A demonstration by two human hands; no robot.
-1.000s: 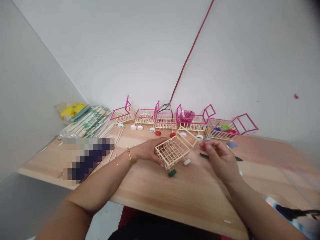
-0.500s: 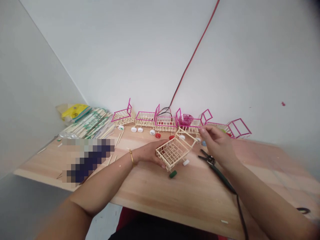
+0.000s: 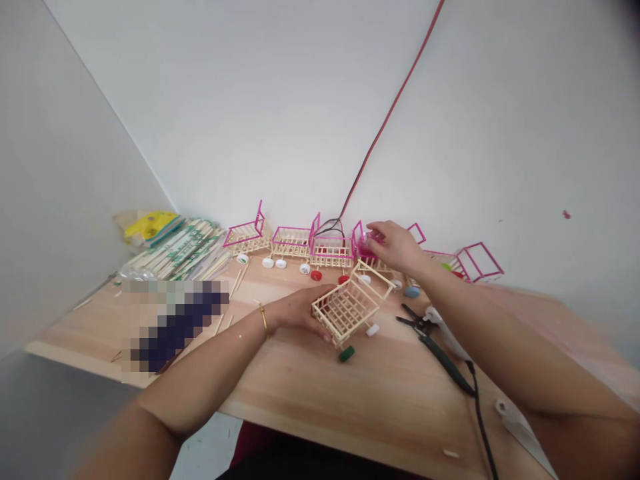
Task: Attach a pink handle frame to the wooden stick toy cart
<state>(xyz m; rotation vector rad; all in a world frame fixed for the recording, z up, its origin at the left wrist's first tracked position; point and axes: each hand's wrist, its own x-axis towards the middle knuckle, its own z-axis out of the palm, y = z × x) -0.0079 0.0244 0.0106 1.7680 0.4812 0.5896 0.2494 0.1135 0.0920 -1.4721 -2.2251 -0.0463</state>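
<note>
Head view: left hand steadying a bare stick cart, right hand at a pink-stained cup
The left hand grips the bare stick cart at its near left side, tilted over the middle of the counter, a green cap wheel and a white cap wheel showing below; whether it rests on the wood I cannot tell. The right hand has its fingers curled at the cup, among the pink-trimmed carts by the wall; whether they grasp anything is unclear. Pliers lie near the right forearm. The step in hand looks like getting colour for the bare frame; the next move seems to call for a steady left grip and a right hand kept clear of the neighbouring frames
</note>
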